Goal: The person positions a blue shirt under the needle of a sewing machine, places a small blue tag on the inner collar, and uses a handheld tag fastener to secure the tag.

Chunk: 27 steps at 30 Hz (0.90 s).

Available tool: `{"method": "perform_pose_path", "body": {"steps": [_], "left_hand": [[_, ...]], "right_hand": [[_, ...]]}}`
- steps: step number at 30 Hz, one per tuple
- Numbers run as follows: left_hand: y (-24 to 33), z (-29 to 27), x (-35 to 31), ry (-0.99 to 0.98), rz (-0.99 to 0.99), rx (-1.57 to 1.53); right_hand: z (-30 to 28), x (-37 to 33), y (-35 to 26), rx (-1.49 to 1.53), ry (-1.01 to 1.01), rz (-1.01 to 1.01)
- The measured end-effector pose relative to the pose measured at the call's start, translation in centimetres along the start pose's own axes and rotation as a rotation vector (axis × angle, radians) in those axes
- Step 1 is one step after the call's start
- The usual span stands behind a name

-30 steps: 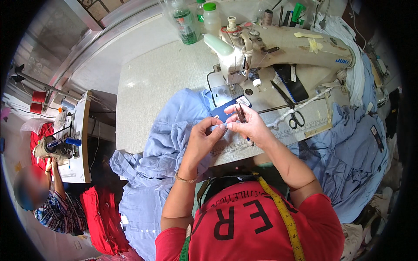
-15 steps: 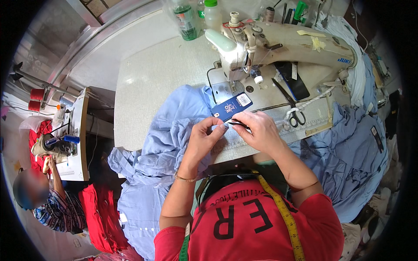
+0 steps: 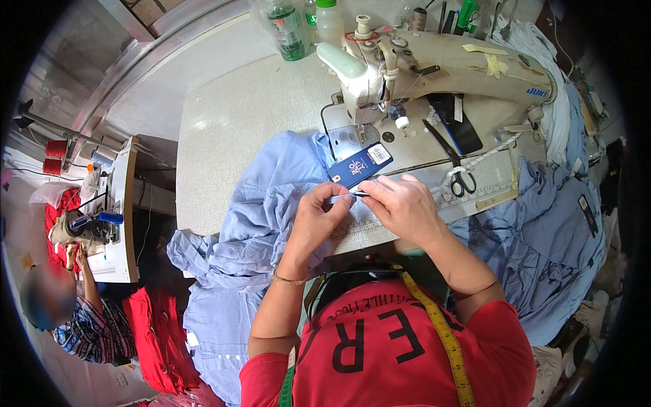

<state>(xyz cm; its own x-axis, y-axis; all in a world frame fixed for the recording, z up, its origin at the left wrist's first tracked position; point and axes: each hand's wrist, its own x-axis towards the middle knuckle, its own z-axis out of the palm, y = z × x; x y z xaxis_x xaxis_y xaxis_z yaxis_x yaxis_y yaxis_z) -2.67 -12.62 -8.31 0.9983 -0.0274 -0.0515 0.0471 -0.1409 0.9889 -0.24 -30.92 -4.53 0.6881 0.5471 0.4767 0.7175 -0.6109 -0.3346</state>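
Note:
My left hand [image 3: 317, 214] pinches a small bit of light blue cloth between thumb and fingers at the table's front edge. The rest of the light blue garment [image 3: 261, 180] spreads left of it and hangs off the table. My right hand [image 3: 405, 207] meets it fingertip to fingertip, closed round a thin dark tool with a pale tip [image 3: 363, 195]; fingers hide most of it, so its kind is unclear. Just beyond the fingertips lies a dark blue hang tag [image 3: 361, 167] with a white sticker, beside the sewing machine's needle plate [image 3: 346, 141].
A cream sewing machine [image 3: 447, 64] spans the back. Black-handled scissors [image 3: 462, 182] and a dark phone-like slab [image 3: 458, 125] lie right of the needle. Bottles [image 3: 291, 37] stand behind. More blue garments [image 3: 536, 251] heap at right. Another person [image 3: 91, 332] works at a table far left.
My right fingers have shifted slightly over the dark tool, so less of it shows. Both hands stay together at nearly the same spot; the garment and tag have hardly moved.

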Motion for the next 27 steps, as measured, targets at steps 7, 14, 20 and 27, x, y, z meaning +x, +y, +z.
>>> {"method": "perform_pose_path", "body": {"steps": [7, 14, 20, 27], "left_hand": [[0.3, 0.0, -0.1, -0.008, 0.016, 0.047], [0.3, 0.1, -0.1, -0.005, 0.074, 0.062], [-0.1, -0.1, 0.0, -0.019, 0.04, 0.025], [-0.2, 0.0, 0.1, -0.01, 0.017, 0.008]], "right_hand": [[-0.2, 0.2, 0.3, -0.062, -0.024, -0.046], [-0.1, 0.4, 1.0, 0.028, -0.062, -0.056], [0.9, 0.2, 1.9, 0.343, -0.103, 0.034], [1.6, -0.3, 2.1, 1.143, -0.193, 0.487]]}}
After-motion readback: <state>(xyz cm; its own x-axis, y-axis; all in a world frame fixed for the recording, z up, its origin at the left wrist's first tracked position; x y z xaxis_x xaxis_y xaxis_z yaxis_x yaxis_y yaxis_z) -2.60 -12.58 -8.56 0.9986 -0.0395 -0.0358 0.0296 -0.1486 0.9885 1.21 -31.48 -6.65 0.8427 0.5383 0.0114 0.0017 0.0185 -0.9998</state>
